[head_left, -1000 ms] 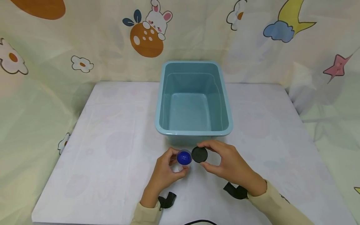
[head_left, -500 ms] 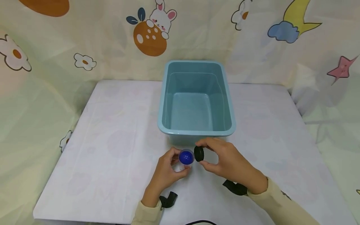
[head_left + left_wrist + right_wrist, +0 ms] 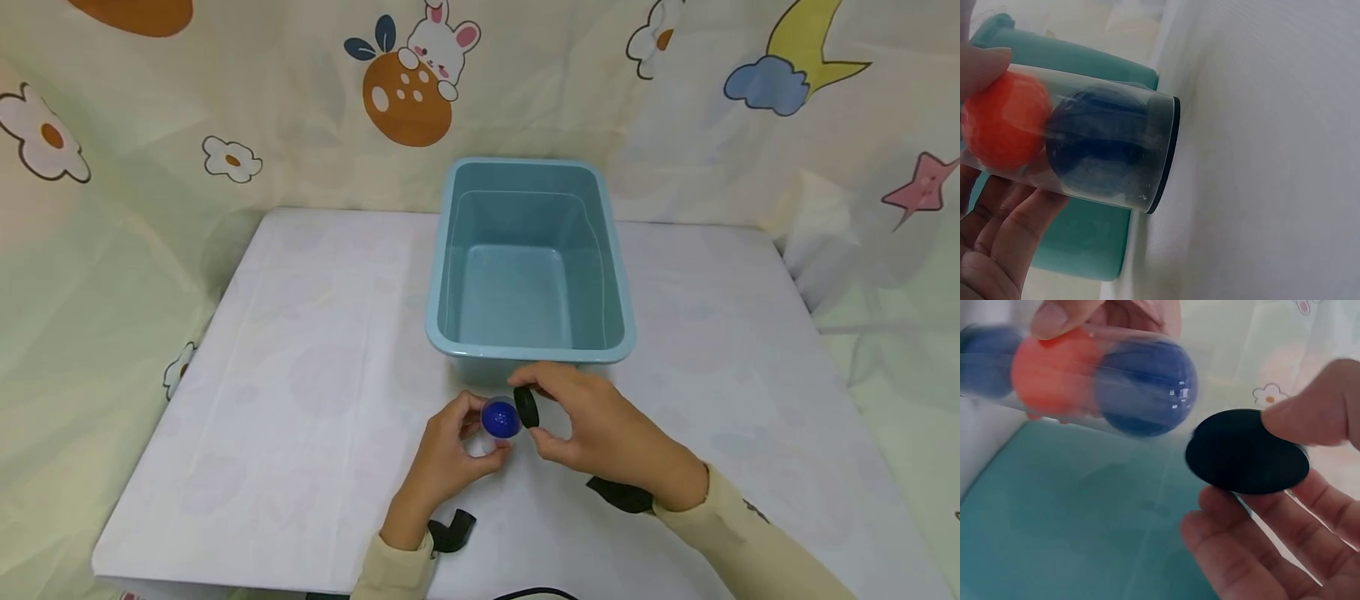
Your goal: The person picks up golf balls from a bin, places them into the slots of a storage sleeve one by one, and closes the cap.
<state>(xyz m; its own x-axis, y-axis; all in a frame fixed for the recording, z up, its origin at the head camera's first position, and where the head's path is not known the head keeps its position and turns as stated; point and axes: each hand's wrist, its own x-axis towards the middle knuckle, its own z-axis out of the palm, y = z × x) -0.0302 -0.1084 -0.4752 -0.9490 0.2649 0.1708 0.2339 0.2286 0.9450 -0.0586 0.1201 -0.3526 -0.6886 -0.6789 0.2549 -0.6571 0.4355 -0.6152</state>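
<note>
My left hand [image 3: 446, 454] holds a clear plastic tube [image 3: 1160, 128] around its side, thumb on one side and fingers on the other. Inside are an orange ball [image 3: 1007, 122] between two blue balls, one blue ball [image 3: 1147, 387] lying at the uncapped mouth. A black cap [image 3: 1169, 156] covers the lower end. My right hand [image 3: 607, 429] pinches a second round black cap [image 3: 1247, 450] between thumb and fingers. In the head view this cap is tilted nearly edge-on, right beside the tube's mouth.
A light blue plastic tub [image 3: 531, 353] stands just beyond the hands on the white-covered table [image 3: 300, 433]. A patterned cloth [image 3: 315, 108] hangs behind. A black cable [image 3: 536, 592] shows at the front edge, and black straps sit at both wrists.
The cap in my right hand has turned from facing the camera to nearly edge-on and come left to the tube's mouth. The left hand keeps its hold on the tube.
</note>
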